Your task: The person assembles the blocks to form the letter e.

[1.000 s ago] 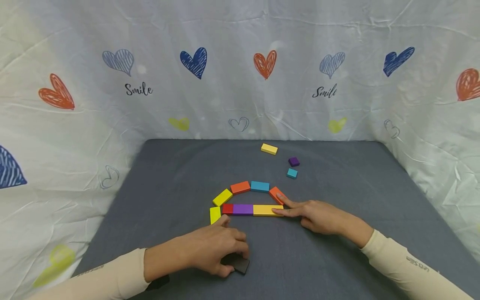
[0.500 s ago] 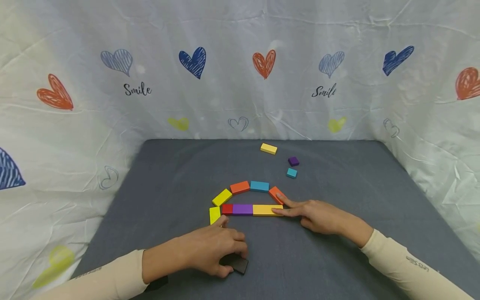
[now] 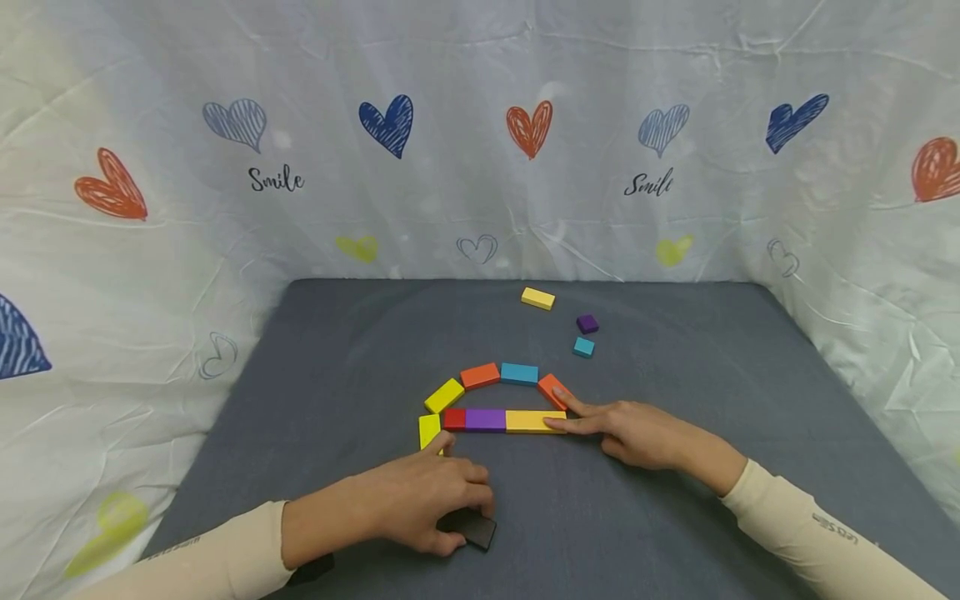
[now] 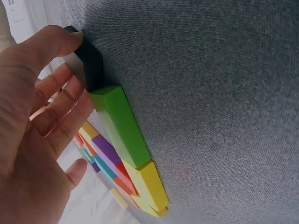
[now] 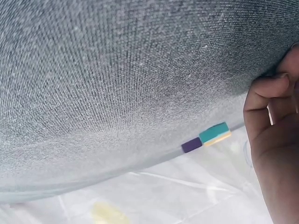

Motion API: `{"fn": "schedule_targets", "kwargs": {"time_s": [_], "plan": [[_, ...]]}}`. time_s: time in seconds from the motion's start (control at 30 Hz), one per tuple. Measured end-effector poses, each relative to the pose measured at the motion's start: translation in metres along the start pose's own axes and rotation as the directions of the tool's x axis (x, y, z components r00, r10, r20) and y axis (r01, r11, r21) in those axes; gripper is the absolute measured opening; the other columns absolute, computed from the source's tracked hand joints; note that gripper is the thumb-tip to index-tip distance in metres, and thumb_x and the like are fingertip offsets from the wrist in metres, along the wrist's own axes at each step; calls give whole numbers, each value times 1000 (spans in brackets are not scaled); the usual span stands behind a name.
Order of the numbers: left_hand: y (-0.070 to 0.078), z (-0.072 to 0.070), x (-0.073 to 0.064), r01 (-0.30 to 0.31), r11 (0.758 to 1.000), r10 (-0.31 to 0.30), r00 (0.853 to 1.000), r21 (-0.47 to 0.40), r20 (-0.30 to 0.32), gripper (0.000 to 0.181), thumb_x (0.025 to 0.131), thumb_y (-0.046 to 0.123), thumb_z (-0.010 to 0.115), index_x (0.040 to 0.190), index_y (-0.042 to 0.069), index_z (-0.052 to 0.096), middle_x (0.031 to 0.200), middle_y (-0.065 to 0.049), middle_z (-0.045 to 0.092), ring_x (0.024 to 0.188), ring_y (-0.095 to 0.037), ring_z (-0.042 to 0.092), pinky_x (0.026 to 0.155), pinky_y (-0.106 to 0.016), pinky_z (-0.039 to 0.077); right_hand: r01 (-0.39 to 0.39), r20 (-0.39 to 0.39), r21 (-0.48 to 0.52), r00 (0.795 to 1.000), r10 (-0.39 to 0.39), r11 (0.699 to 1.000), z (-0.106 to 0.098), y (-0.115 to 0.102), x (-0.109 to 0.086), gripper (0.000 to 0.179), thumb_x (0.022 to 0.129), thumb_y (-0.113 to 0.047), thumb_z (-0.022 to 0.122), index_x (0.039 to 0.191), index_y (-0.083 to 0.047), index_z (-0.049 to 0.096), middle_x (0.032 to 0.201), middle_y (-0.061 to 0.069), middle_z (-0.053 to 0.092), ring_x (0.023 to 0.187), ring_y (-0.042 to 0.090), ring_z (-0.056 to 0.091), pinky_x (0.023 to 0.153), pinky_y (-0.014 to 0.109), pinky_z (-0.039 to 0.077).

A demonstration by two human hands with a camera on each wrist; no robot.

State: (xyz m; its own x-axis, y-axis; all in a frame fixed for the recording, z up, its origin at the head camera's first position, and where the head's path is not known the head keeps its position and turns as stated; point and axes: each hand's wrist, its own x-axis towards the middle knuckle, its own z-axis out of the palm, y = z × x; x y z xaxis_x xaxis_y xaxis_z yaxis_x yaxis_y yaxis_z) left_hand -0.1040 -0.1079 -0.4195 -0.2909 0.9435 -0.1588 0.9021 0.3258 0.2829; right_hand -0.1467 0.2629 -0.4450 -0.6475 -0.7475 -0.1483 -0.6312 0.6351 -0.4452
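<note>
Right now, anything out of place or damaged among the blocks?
Yes: a yellow block, a purple block and a blue block lie scattered beyond the arch. Odd because the arch follows one curve and they don't join it. Possibly just spares. No visible damage.

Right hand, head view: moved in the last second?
No. Against the table's far edge, the right hand shows no visible shift; it touches the long yellow block as before.

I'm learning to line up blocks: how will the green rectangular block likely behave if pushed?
The green rectangular block is probably stiff, given its crisp straight edges. Its flat faces make rolling unlikely. Pushed lengthwise, it may shove the yellow rectangular block adjoining its end.
</note>
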Motion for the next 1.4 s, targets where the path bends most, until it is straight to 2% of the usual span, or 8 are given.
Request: {"fn": "schedule_targets", "kwargs": {"time_s": [0.2,0.37,0.43,0.57,0.77,1.03,1.2,1.4], "plan": [[-4,-6,3,7,1000,-7,1000,-26,-4,34,99,54,70,125,32,68,105,21,60,88,7,51,100,-51,36,-2,-2,-5,1000,2,1000,0,0,0,93,89,15,57,161,-42,43,172,1,30,57,3,26,51,20,28],[-11,-27,13,47,999,-47,985,-5,-165,34,104,53,63,124,27,70,101,19,66,90,7,59,94,-45,33,-8,1,-9,1000,8,1000,0,1,0,93,89,15,57,161,-43,43,171,2,32,58,3,26,52,21,29],[-17,-40,20,73,997,-65,962,22,-266,29,105,46,64,124,25,70,101,18,69,89,5,62,94,-46,33,-16,-3,-6,1000,16,1000,0,1,-1,93,89,15,57,160,-44,44,170,1,33,58,3,27,52,21,29],[-37,-63,37,144,987,-102,896,65,-433,25,104,34,68,126,23,70,101,14,71,82,-2,62,90,-45,35,-21,-7,4,1000,21,1000,1,3,-1,92,89,16,57,159,-43,46,169,2,36,56,3,27,51,21,30],[-70,-86,62,281,958,-207,826,64,-524,28,104,32,66,130,20,69,106,10,72,90,-7,65,90,-42,42,-19,-2,16,1000,19,1000,2,3,-1,91,89,16,57,159,-43,47,170,1,35,54,3,28,49,21,29],[-103,-106,94,398,917,-337,801,19,-495,38,106,33,63,141,16,63,124,1,70,80,-16,66,74,-34,56,-10,-32,10,999,11,1000,1,3,-2,92,88,16,58,158,-43,49,168,1,39,57,3,30,49,21,29],[-124,-111,119,464,886,-412,797,12,-442,46,107,34,62,150,18,57,143,-1,63,113,-20,67,88,-40,58,-19,-19,28,1000,19,999,0,2,-3,91,89,16,58,158,-44,49,168,0,38,55,3,28,50,21,29],[-146,-110,152,511,859,-467,812,39,-350,54,107,33,62,157,17,50,158,-4,53,137,-24,57,104,-46,53,-22,-16,22,1000,22,1000,0,2,0,91,89,15,58,157,-45,48,168,-2,37,56,4,28,51,21,28]]}}
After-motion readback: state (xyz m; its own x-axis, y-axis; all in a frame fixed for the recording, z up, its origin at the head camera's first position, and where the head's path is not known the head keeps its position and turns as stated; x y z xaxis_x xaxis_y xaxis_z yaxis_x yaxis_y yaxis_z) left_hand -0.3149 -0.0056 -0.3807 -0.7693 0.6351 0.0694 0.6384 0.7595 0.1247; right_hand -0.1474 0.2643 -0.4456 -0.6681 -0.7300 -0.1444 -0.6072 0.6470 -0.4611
